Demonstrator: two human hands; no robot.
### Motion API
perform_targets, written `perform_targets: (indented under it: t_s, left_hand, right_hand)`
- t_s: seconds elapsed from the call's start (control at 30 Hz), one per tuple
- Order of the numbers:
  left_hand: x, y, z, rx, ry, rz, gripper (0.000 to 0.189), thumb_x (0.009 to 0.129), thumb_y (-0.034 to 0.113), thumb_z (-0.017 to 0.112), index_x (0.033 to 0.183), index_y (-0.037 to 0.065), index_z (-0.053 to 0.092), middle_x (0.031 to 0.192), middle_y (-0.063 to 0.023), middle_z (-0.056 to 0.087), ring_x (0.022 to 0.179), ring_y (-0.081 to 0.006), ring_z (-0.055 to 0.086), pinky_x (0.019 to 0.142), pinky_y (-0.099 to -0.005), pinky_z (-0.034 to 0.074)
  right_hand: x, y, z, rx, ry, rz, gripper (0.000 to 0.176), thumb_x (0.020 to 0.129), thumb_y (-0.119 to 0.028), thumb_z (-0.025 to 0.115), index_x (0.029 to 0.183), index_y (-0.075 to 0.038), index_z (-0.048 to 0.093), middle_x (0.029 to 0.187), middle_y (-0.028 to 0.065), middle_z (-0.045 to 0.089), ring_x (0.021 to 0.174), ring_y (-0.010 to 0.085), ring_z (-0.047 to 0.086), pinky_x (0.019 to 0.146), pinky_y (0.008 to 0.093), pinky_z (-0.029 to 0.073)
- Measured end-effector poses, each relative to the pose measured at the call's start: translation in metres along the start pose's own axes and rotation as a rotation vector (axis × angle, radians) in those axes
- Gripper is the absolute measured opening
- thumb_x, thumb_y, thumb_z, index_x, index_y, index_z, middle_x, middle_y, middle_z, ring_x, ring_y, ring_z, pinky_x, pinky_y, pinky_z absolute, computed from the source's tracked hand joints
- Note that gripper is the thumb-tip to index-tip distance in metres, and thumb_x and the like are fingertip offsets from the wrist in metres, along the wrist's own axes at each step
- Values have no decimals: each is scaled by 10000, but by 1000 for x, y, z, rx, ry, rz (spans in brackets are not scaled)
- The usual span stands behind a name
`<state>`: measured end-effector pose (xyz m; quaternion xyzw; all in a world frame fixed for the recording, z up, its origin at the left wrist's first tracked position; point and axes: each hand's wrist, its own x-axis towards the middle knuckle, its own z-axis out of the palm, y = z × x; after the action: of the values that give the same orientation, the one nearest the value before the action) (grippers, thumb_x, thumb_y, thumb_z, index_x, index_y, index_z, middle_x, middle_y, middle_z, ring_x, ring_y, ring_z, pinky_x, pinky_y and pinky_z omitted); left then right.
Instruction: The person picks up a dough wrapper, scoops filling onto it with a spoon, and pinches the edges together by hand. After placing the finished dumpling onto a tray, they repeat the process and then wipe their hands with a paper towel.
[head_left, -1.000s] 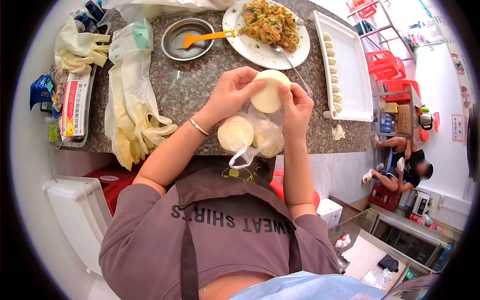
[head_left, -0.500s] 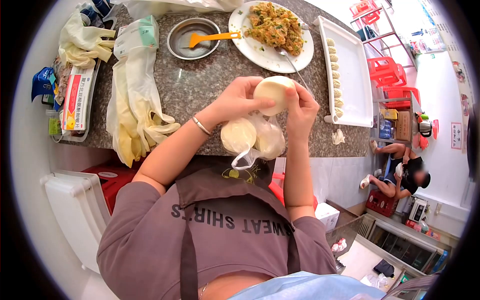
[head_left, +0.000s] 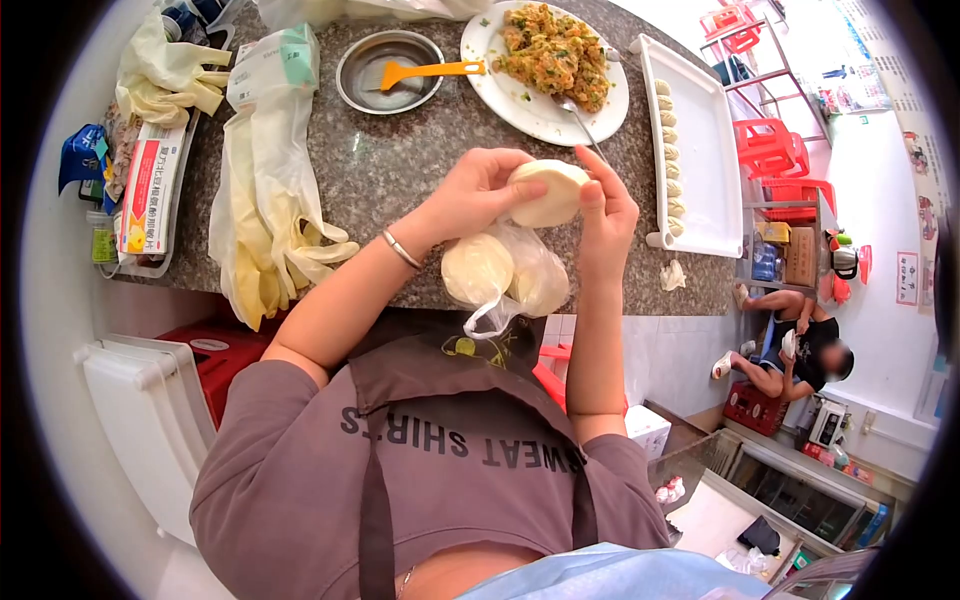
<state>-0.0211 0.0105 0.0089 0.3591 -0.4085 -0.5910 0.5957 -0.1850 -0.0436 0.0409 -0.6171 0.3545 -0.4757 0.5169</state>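
Note:
A stack of round pale dough wrappers (head_left: 552,192) is held above the counter's front part. My left hand (head_left: 480,192) grips its left side, thumb on top. At the stack's right edge is my right hand (head_left: 607,205), its thumb and fingers apart and the fingertips close to the dough. Whether they touch it is hard to tell. Just below, on the counter, lie clear bags with more round wrappers (head_left: 477,268). Beyond the hands stands a white plate (head_left: 490,88) of orange-and-green filling (head_left: 555,55) with a spoon (head_left: 582,127) in it.
A metal bowl (head_left: 352,75) holds an orange scraper (head_left: 430,70). Long plastic gloves (head_left: 270,190) lie left, near a tray of boxes (head_left: 152,190). At right, a white tray (head_left: 710,150) carries a row of dumplings (head_left: 672,155). A seated person (head_left: 800,345) is beyond the counter.
My right hand's fingers have opened from their pinch at the stack's right edge. The stack has tilted and shifted slightly, while my left hand keeps its hold.

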Motion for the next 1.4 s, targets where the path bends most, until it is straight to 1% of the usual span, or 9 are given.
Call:
perform_targets:
  t_s: [0.17, 0.27, 0.37, 0.53, 0.8, 0.87, 1.03, 1.27, 1.4]
  left_hand:
    - [-2, 1, 5, 39, -9, 4, 280, 904, 161, 679, 1109, -21, 621, 986, -30, 671, 882, -63, 626, 761, -229, 515]
    - [-1, 4, 5, -30, -27, -9, 266, 885, 169, 705, 1069, -8, 633, 952, -21, 669, 841, -50, 619, 729, -224, 513]
    - [-1, 4, 0, -11, -74, -45, 258, 869, 169, 724, 1046, 2, 637, 932, -11, 664, 821, -44, 611, 717, -218, 509]
    - [-1, 1, 4, 57, -75, -29, 289, 841, 178, 749, 1029, -11, 639, 925, -40, 677, 838, -81, 632, 712, -244, 516]
    - [-1, 5, -1, 49, -3, -92, 307, 797, 205, 789, 970, 2, 636, 888, -49, 683, 799, -86, 640, 681, -245, 518]
    - [-1, -1, -2, 113, -80, -54, 285, 798, 186, 784, 956, 4, 632, 879, -49, 685, 790, -88, 643, 672, -248, 522]
    - [-2, 6, 3, 41, -44, -68, 234, 819, 135, 757, 966, 5, 629, 901, -30, 676, 811, -67, 631, 693, -232, 513]
    - [-2, 4, 2, 6, -122, -84, 228, 874, 153, 708, 1004, -13, 621, 926, -50, 680, 859, -83, 634, 744, -247, 516]
    - [-1, 5, 2, -28, -91, -110, 258, 896, 187, 690, 1035, -19, 620, 935, -39, 674, 868, -79, 629, 749, -246, 514]
  right_hand:
    - [-4, 0, -10, -223, -103, 83, 303, 877, -185, 711, 1069, 45, 667, 930, 63, 682, 848, 106, 614, 785, 246, 493]
    - [-7, 1, 2, -101, 37, 101, 315, 849, -185, 727, 1066, 37, 672, 960, 72, 684, 889, 125, 616, 818, 271, 488]
    - [1, 1, 3, -150, 54, -172, 293, 831, -190, 736, 1017, 31, 688, 944, 67, 687, 887, 130, 617, 803, 279, 487]
    - [4, -9, -6, -341, -185, -72, 244, 830, -177, 729, 953, 31, 704, 835, 46, 656, 780, 113, 586, 718, 262, 466]
    - [4, -8, 5, -36, -37, 57, 191, 818, -169, 731, 859, 16, 709, 774, 53, 634, 745, 114, 567, 679, 254, 446]
    - [8, -11, -1, -373, -244, -101, 198, 826, -178, 728, 848, 17, 704, 767, 53, 639, 737, 117, 569, 678, 260, 447]
    - [0, 3, -2, -215, 2, 6, 220, 855, -200, 724, 870, 18, 703, 758, 29, 634, 731, 95, 556, 672, 253, 445]
    - [4, -4, -14, -296, -169, 23, 252, 862, -210, 722, 894, 38, 690, 766, 8, 622, 739, 92, 553, 702, 235, 454]
    - [-1, 1, -8, -157, -41, 84, 232, 852, -189, 723, 895, 36, 689, 760, 28, 623, 730, 96, 552, 685, 248, 445]
